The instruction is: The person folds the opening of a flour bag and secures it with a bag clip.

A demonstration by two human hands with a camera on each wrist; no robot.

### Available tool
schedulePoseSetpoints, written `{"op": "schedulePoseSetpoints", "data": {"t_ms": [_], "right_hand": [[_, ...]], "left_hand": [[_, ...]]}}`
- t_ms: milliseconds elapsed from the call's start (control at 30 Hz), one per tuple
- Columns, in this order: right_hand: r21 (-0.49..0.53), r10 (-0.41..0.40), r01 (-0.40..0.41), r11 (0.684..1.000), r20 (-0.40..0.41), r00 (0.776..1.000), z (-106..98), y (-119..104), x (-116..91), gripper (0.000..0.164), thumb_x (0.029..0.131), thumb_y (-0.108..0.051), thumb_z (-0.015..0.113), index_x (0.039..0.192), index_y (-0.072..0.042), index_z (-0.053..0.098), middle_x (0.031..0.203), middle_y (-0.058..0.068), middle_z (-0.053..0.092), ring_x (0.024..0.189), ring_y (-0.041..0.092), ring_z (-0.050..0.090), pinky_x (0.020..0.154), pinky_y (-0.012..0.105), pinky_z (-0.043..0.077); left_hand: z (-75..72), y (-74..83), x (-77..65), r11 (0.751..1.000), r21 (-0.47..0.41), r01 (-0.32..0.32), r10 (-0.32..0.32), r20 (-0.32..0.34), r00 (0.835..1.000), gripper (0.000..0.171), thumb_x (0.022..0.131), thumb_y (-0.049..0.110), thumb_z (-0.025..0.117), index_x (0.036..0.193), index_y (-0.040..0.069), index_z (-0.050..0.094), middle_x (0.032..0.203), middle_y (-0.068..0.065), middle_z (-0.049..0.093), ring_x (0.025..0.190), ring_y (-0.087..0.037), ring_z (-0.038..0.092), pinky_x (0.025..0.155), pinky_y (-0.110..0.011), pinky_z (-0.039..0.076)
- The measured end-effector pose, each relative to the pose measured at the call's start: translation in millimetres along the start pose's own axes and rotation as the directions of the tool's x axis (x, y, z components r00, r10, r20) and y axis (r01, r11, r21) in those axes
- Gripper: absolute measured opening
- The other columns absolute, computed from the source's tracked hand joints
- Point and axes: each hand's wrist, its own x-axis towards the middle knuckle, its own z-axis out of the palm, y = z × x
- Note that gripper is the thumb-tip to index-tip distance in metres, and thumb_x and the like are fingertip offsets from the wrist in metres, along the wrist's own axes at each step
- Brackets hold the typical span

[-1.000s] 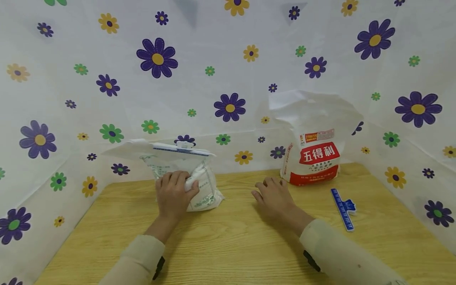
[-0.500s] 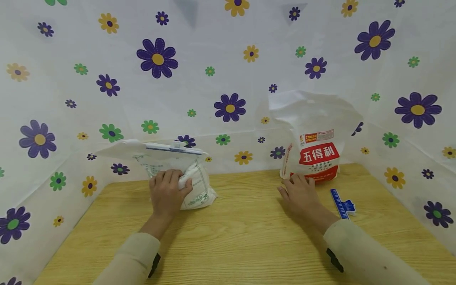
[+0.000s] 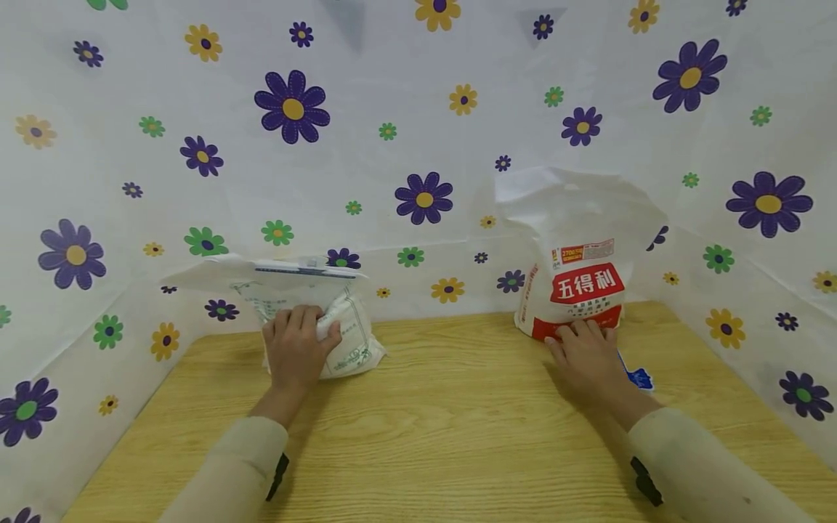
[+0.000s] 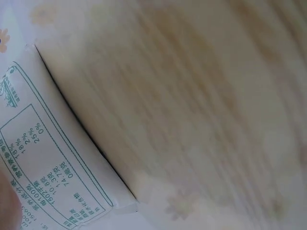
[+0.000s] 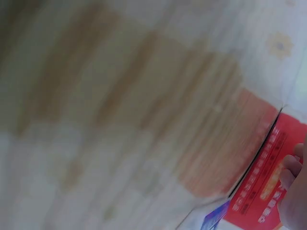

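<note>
The right hand (image 3: 588, 363) has moved across the counter (image 3: 425, 428) to the lower front of the red bag (image 3: 585, 283), touching its printed panel; whether it grips cannot be told. It now partly hides the blue clip (image 3: 641, 378). The left hand (image 3: 294, 352) pinches the white bag (image 3: 348, 338), which has slid leftward, its top clip (image 3: 307, 270) still on. Each bag therefore has a hand on it.

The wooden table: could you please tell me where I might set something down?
The table is bare between the left hand on the green-printed bag and the right hand; a smaller patch lies between left sleeve and left wall. Right rear is crowded: that hand, the red-printed bag and blue clip.
</note>
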Motion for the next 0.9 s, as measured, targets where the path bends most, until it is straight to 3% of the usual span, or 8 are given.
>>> {"op": "schedulePoseSetpoints", "data": {"t_ms": [367, 667, 900], "right_hand": [[0.006, 0.049, -0.049, 0.999, 0.014, 0.999, -7.6, 26.7, -7.5, 0.041, 0.103, -0.038, 0.049, 0.119, -0.001, 0.061, 0.121, 0.025, 0.059, 0.115, 0.046, 0.046, 0.091, 0.064, 0.032], [-0.012, 0.117, -0.116, 0.993, 0.016, 0.993, -10.1, 52.7, -6.3, 0.047, 0.105, -0.039, 0.043, 0.118, 0.004, 0.058, 0.125, 0.034, 0.056, 0.119, 0.052, 0.046, 0.093, 0.07, 0.031], [-0.03, 0.187, -0.186, 0.982, 0.049, 0.981, -10.1, 69.5, -5.2, 0.057, 0.107, -0.042, 0.038, 0.127, 0.009, 0.052, 0.13, 0.038, 0.05, 0.122, 0.055, 0.042, 0.092, 0.069, 0.032]], "left_hand": [[-1.2, -12.4, 4.7, 0.999, 0.002, 0.041, -0.041, 0.088, 0.995, 0.04, 0.09, 0.037, 0.067, 0.105, 0.001, 0.061, 0.103, -0.018, 0.062, 0.096, -0.039, 0.049, 0.079, -0.051, 0.035], [4.8, -20.6, 6.7, 1.0, 0.009, 0.027, -0.027, 0.065, 0.998, 0.041, 0.09, 0.038, 0.068, 0.104, 0.0, 0.06, 0.099, -0.018, 0.06, 0.092, -0.04, 0.046, 0.076, -0.05, 0.033], [4.5, -20.0, 9.1, 0.998, 0.005, 0.066, -0.067, 0.101, 0.993, 0.041, 0.093, 0.037, 0.067, 0.107, 0.0, 0.058, 0.103, -0.019, 0.058, 0.098, -0.041, 0.046, 0.081, -0.053, 0.034]]}}
